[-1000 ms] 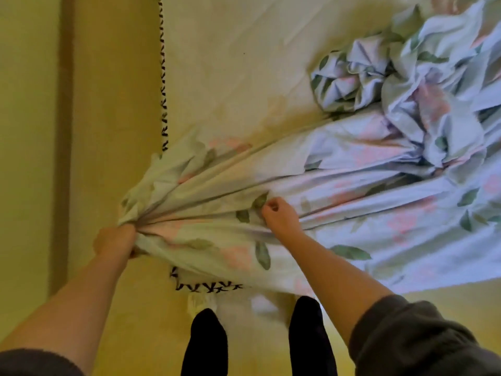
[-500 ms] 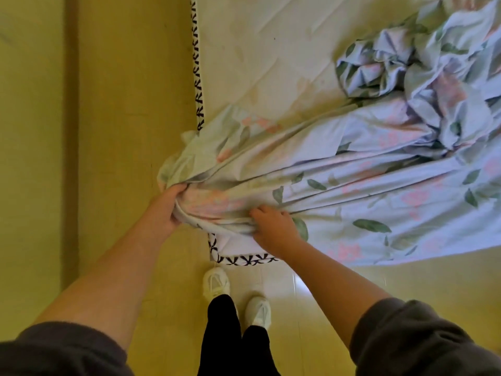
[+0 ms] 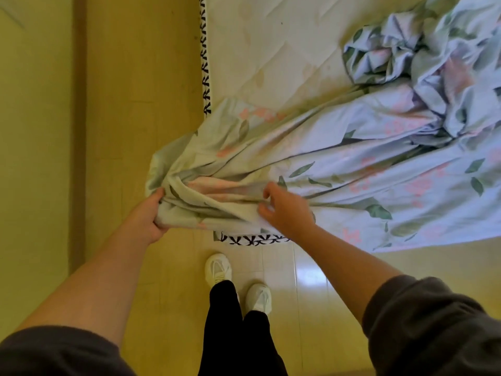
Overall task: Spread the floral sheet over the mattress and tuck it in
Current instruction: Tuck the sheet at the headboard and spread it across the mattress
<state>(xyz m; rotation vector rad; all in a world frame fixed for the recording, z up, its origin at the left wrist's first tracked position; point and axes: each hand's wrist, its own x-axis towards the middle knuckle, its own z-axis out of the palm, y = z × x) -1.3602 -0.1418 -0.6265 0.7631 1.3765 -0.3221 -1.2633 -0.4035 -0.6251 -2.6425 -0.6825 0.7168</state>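
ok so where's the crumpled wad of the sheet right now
In the head view the crumpled wad sits at the upper right on the bare mattress, well beyond the right hand and the stretched part of the floral sheet.

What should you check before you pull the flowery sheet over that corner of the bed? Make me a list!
1. Left hand grips the bunched end of the floral sheet: ok.
2. Right hand pinches a fold of the sheet: ok.
3. Mattress corner covered: not ok, its patterned trim shows below the sheet.
4. Sheet spread flat: not ok, a crumpled heap lies on the mattress.
5. White shoes off the sheet: ok.
6. Held end is a true sheet corner: cannot tell.
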